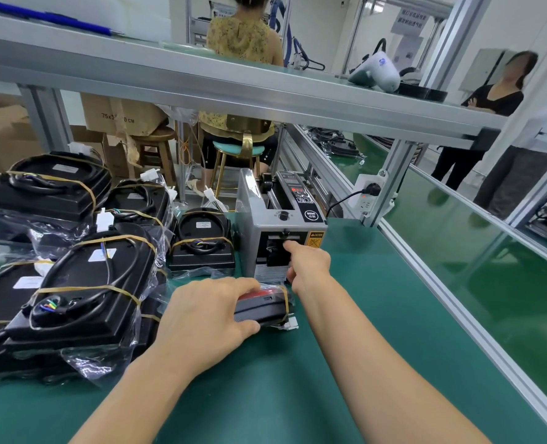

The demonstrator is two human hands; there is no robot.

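A black part with a red top (265,306), bound by a yellowish rubber band, lies on the green bench mat (378,315). My left hand (206,318) grips it from the left, fingers over the top and thumb along the near side. My right hand (307,267) reaches to the front of a grey tape dispenser machine (278,225). Its index finger is stretched out to the black outlet slot, and the other fingers are curled under. Whether a strip of tape is pinched there is hidden.
Several black banded units in clear bags (83,277) are stacked on the left. One more unit (203,241) stands just left of the machine. An aluminium shelf (233,88) crosses overhead. A rail (442,283) bounds the bench on the right. One person sits and another stands beyond.
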